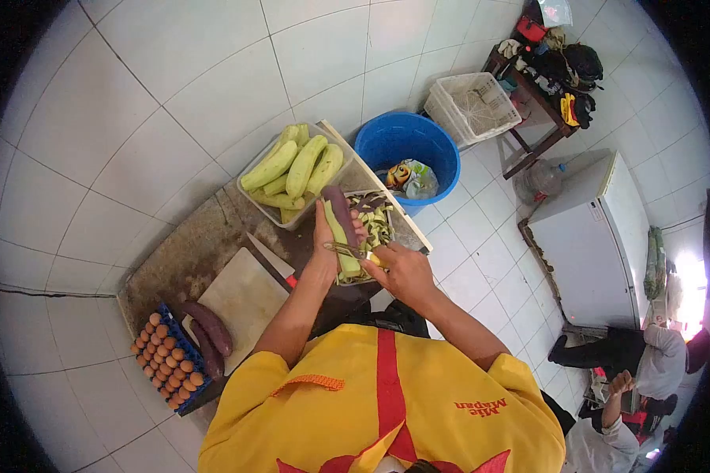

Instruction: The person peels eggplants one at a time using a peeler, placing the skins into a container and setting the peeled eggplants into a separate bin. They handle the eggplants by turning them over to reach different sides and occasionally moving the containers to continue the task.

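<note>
My left hand [322,246] is wrapped round a partly peeled eggplant [338,211]. Purple skin is left on its upper side, and pale green flesh shows along the rest. My right hand [406,272] grips a peeler [373,258] by its yellow handle, with the blade end at the eggplant's lower part. Beneath them is a container of dark and pale peelings [377,219], partly hidden by the eggplant and my hands. Peeled eggplants [304,165] are heaped in a clear plastic tub [247,191] beyond my left hand.
A knife [267,260] lies by a cutting board [241,296]. Two unpeeled eggplants [209,327] lie beside a blue tray of eggs [166,359]. A blue bin [442,146] and white crate [473,102] stand beyond the table. Other people [659,359] are at lower right.
</note>
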`<state>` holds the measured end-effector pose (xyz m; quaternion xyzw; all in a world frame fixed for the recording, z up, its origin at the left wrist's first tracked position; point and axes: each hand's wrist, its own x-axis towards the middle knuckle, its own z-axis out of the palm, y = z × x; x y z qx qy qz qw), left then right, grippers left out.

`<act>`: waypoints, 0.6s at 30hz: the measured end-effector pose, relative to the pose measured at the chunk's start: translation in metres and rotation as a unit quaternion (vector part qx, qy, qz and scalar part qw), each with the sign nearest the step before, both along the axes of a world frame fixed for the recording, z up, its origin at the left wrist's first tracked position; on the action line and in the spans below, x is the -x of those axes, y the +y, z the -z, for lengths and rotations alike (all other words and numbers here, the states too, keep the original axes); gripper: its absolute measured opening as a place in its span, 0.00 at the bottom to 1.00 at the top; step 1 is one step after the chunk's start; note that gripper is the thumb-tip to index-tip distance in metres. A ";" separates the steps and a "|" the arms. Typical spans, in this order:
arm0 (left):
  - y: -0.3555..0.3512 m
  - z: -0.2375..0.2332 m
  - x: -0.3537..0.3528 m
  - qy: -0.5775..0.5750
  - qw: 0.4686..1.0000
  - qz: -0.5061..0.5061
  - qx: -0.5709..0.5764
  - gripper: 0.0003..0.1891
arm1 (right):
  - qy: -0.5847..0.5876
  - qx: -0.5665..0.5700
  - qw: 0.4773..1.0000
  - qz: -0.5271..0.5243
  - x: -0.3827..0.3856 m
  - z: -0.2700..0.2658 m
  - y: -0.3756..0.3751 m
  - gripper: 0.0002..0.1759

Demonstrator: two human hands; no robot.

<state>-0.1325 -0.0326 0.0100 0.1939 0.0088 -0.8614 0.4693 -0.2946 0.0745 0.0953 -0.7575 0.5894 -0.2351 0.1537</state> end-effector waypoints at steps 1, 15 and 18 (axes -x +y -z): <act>0.003 -0.001 0.000 -0.048 0.999 0.008 0.017 0.35 | -0.006 0.012 1.000 0.005 -0.001 0.003 -0.004 0.22; 0.068 0.000 -0.019 -0.326 0.918 0.206 0.096 0.29 | 0.040 -0.069 0.995 0.060 0.028 0.041 -0.055 0.29; 0.070 -0.034 -0.019 -0.316 0.934 0.164 0.019 0.30 | 0.007 -0.018 0.997 0.072 0.032 0.028 -0.035 0.29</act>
